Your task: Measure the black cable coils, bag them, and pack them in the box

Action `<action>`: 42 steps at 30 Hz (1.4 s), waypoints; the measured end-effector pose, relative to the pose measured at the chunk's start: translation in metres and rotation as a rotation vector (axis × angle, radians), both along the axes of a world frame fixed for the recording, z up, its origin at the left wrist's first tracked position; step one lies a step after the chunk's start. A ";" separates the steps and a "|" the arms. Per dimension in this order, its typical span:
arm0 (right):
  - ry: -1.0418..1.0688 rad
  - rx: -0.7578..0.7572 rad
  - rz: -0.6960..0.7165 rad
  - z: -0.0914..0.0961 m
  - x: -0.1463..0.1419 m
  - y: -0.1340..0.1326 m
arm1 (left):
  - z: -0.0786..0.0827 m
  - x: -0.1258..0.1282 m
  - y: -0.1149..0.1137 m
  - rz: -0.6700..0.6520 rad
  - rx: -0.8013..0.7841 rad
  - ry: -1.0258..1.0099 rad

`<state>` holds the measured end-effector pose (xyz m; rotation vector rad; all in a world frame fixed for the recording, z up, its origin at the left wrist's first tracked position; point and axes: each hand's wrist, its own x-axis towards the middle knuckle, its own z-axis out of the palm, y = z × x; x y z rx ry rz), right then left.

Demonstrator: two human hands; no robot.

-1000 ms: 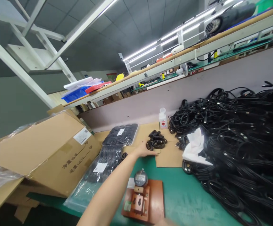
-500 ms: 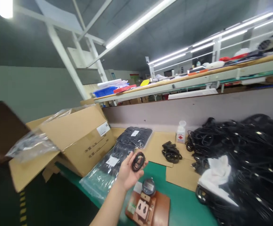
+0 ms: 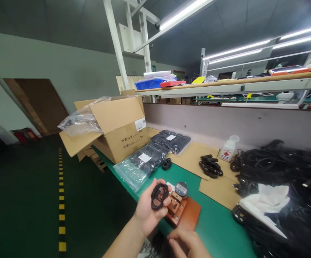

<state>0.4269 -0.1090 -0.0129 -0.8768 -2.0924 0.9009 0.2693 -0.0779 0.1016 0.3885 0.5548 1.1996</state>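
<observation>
From where I stood, the box point(image 3: 127, 145) sat well left of the gauge point(image 3: 181, 189), its flaps spread. Between box and gauge lay two bags point(image 3: 155, 152) of black cable, the nearer one reaching toward the slanting edge of the table point(image 3: 214, 216).

To the left of the gauge and on its near side was the left hand point(image 3: 147, 211), palm up, fingers curled round a black coil point(image 3: 158, 192). The coil made an oval loop, its longer axis running roughly away from the person with a slight lean rightward. It looked close to the gauge's base point(image 3: 191, 213), though I couldn't judge its height. A spare coil point(image 3: 166, 164) lay left of the gauge and farther back, by the nearer bag.

The right hand point(image 3: 189, 243) was low, on the near side of the gauge, fingers bent; whether their tips met I couldn't tell, and nothing showed in them. From those fingers the held coil was up and leftward, across a gap, so the left hand was plainly the nearer.

To the gauge's right, green tabletop ran to the cardboard point(image 3: 219, 191), where a bundle point(image 3: 211, 167) lay, with a bottle point(image 3: 227, 149) behind. Farther right, the cloth point(image 3: 270, 199) and cable heap point(image 3: 286, 165) bounded the room for moving.
</observation>
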 end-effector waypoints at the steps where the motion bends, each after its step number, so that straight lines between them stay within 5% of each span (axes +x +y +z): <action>1: 0.007 0.007 0.004 0.004 0.001 -0.001 | 0.001 -0.001 -0.002 0.002 0.009 -0.002; 7: 0.093 0.049 0.017 0.024 0.005 -0.005 | 0.002 -0.007 -0.013 -0.013 -0.003 -0.083; 14: 0.193 -0.030 -0.053 0.062 -0.008 -0.017 | -0.011 -0.001 -0.032 0.275 0.161 0.148; 19: 0.241 -0.104 -0.070 0.077 -0.031 -0.026 | -0.015 0.004 -0.050 0.290 0.219 0.193; 28: 0.075 -0.123 0.064 0.079 -0.052 -0.032 | -0.019 -0.014 -0.071 0.211 0.099 0.283; 32: 0.111 -0.160 0.033 0.075 -0.059 -0.041 | -0.026 -0.020 -0.074 0.204 0.036 0.409; 37: 0.273 -0.347 -0.134 0.069 -0.073 -0.046 | -0.041 -0.027 -0.065 0.269 0.175 0.562; 40: 0.379 -0.507 -0.187 0.064 -0.083 -0.046 | -0.046 -0.031 -0.059 0.277 0.177 0.500; 42: 0.370 -0.463 -0.201 0.060 -0.089 -0.046 | -0.046 -0.034 -0.056 0.262 0.151 0.398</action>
